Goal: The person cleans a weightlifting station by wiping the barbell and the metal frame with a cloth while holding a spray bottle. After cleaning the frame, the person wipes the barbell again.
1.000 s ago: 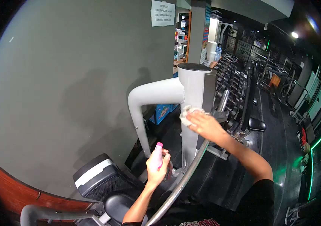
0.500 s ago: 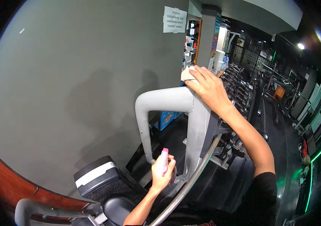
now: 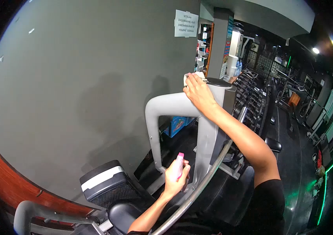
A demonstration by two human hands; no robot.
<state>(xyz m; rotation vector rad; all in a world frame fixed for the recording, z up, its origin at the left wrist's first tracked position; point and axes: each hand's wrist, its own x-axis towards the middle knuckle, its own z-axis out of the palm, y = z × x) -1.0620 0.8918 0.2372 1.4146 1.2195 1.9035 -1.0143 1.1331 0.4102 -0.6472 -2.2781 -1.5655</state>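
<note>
One cloth (image 3: pixel 192 77) further left than before

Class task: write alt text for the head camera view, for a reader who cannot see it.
A person's right hand presses a white cloth against the top of a grey gym machine frame, while the left hand holds a pink-capped spray bottle lower down. A grey wall with a paper notice is behind.
</note>
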